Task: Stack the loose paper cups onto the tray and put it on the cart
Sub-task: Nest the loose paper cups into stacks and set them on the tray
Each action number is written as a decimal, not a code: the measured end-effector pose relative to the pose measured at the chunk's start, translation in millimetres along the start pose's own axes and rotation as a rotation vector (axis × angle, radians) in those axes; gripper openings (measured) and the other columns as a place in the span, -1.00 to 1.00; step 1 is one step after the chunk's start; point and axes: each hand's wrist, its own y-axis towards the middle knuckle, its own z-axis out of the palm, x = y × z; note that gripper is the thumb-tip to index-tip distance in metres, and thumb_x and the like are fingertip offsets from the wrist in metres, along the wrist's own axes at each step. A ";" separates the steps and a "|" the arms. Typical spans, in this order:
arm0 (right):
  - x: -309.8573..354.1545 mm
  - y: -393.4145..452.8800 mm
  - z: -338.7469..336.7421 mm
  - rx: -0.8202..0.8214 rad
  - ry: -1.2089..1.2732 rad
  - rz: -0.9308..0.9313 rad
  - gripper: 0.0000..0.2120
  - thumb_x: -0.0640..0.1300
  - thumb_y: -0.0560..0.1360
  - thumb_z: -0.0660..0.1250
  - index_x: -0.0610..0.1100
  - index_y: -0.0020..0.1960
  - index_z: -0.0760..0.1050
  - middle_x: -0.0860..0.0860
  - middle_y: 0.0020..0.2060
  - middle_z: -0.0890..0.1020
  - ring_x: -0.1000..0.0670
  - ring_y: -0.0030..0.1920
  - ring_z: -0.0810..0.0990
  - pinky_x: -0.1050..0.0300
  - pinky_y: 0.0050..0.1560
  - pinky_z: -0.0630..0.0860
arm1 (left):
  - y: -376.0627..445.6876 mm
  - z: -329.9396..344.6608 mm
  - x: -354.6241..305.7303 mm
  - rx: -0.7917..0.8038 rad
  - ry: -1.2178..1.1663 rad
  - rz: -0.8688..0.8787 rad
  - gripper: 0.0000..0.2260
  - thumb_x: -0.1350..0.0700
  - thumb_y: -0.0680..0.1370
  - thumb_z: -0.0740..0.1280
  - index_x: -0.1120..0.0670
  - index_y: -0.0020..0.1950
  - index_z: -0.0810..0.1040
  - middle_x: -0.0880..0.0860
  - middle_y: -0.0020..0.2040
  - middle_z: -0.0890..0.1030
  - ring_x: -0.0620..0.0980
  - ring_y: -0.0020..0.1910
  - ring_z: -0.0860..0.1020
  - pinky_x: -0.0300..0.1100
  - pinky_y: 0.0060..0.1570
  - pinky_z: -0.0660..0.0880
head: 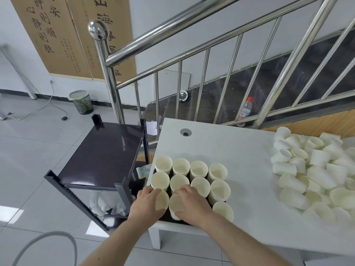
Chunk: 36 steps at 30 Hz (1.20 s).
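Note:
Several stacks of cream paper cups stand in rows on a dark tray at the near left corner of the white table. My left hand curls round the front-left cup stack at the tray's left side. My right hand grips the stack beside it, fingers over its rim and thumb low on its wall. A heap of loose paper cups lies on the right part of the table. The black cart stands left of the table, its top shelf bare.
A steel stair railing rises behind the table and cart. A water bottle stands behind the table. A mesh bin sits on the tiled floor by the wall. White things lie on the cart's lower shelf.

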 end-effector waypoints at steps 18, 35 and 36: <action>-13.1 2.3 -4.7 -0.033 0.002 -0.041 -0.42 -0.07 0.47 0.35 0.00 0.45 0.28 0.06 0.33 0.31 -0.02 0.33 0.33 0.04 0.13 0.48 | 6.2 -4.7 -23.7 -0.072 0.011 0.032 -0.52 -0.07 0.51 0.33 -0.09 0.41 0.31 -0.08 0.37 0.31 -0.04 0.37 0.27 -0.17 0.15 0.46; -204.3 -142.5 -102.5 -0.304 0.034 0.125 -0.46 -0.05 0.52 0.31 0.01 0.47 0.26 0.08 0.36 0.30 0.04 0.35 0.32 0.10 0.18 0.47 | 10.1 41.2 -256.1 -0.106 -0.070 0.313 -0.54 -0.01 0.51 0.32 -0.08 0.41 0.34 -0.09 0.37 0.32 -0.03 0.36 0.30 -0.18 0.20 0.39; -217.4 -152.1 -106.2 -0.313 0.036 0.140 -0.46 -0.04 0.53 0.31 0.00 0.47 0.26 0.09 0.35 0.30 0.05 0.35 0.32 0.11 0.18 0.46 | 10.0 47.6 -271.2 -0.099 -0.070 0.328 -0.54 -0.02 0.52 0.32 -0.09 0.41 0.34 -0.10 0.37 0.31 -0.04 0.36 0.30 -0.18 0.19 0.40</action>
